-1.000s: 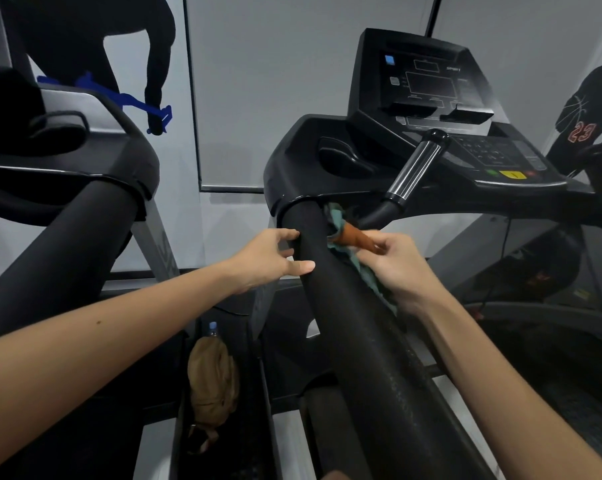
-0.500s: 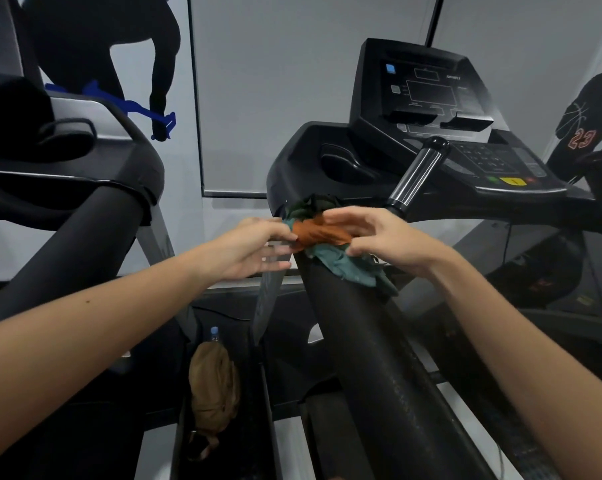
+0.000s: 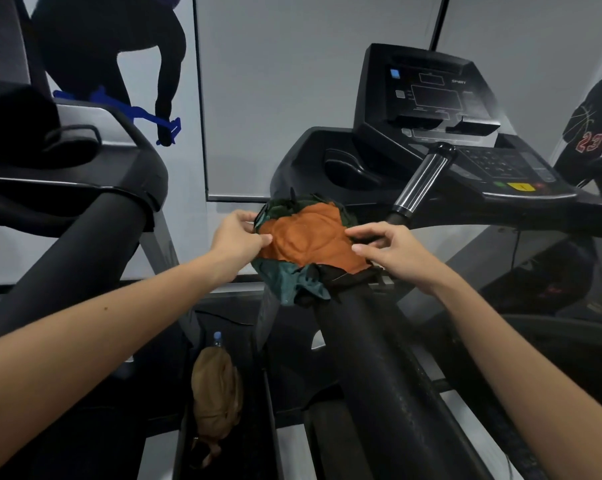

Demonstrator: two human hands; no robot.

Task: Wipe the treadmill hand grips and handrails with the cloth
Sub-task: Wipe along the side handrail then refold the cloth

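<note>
A patchwork cloth [image 3: 306, 240] of orange, teal and dark pieces lies spread over the top end of the thick black left handrail [image 3: 382, 368] of the treadmill. My left hand [image 3: 237, 242] pinches the cloth's left edge. My right hand [image 3: 393, 251] holds its right edge with thumb and fingers curled on the fabric. A chrome hand grip [image 3: 422, 180] rises just right of the cloth, below the console [image 3: 441, 109].
A second treadmill's handrail [image 3: 67, 258] runs along the left. Between the machines a tan bag [image 3: 216, 396] with a water bottle [image 3: 217, 338] sits on the floor. Wall panels with dark figure graphics stand behind.
The cloth has gone from the handrail's right side to its top and been spread open. My left hand left the rail and took the cloth's left edge.
</note>
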